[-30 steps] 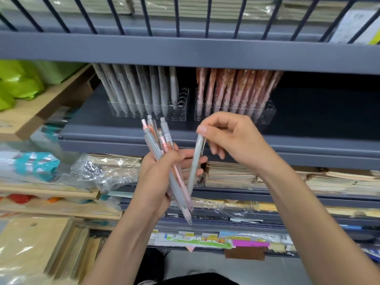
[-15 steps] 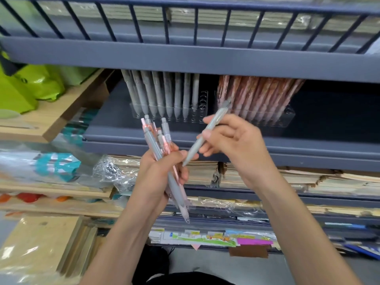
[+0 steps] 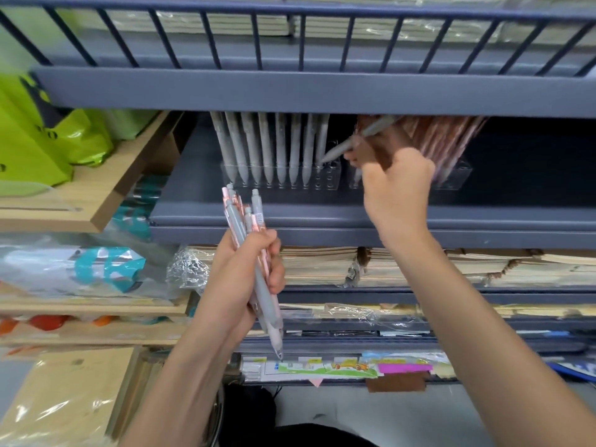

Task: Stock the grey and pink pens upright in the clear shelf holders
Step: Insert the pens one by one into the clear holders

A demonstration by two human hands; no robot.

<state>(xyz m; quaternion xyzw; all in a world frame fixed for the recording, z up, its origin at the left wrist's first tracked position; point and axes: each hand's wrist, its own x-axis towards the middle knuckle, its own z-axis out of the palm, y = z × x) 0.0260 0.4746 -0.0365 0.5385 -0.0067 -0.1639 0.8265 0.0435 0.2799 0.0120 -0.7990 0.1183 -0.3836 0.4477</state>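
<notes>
Grey matte pen (image 3: 342,146) pinched tilted in R hand (image 3: 398,188) fingers, tip at free hole of clear holder (image 3: 326,184) beside upright grey row (image 3: 267,150); L hand (image 3: 237,279) fingers curled round grey+pink bundle (image 3: 239,225) below shelf (image 3: 483,218) edge

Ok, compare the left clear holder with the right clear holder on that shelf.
The left clear holder carries grey pens; the right clear holder carries pink pens. The left holder shows empty holes at its right end; the right hand hides part of the right holder. That hand's single grey pen points tip-first at the left holder, not the right. Both are clear and sit on one grey shelf.
</notes>
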